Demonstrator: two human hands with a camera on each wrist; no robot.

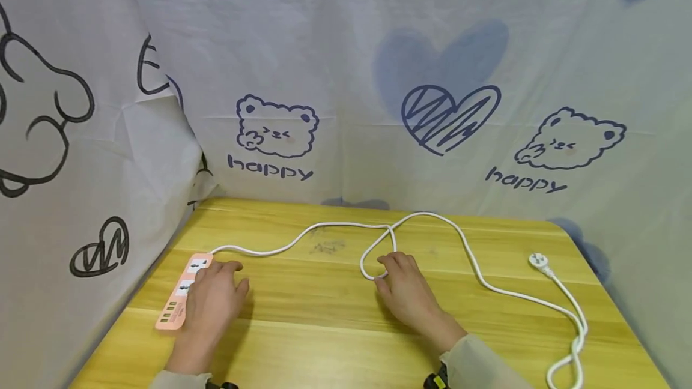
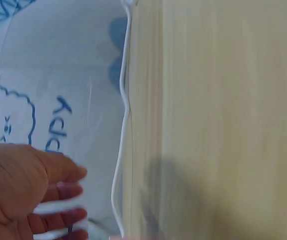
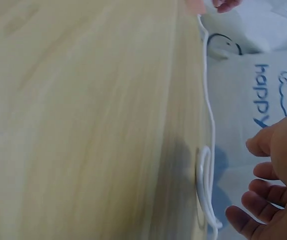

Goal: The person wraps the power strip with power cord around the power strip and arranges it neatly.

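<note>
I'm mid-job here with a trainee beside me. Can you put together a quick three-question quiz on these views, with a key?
1. True or false: in the head view, the white cord forms a loop near the right hand.
2. Multiple choice: what is the left hand holding?
A: the cord
B: the right hand
C: nothing
3. Short answer: one end of the cord runs to the plug. In the head view, what does the other end run to?

Key:
1. True.
2. C.
3. A pink power strip.
</note>
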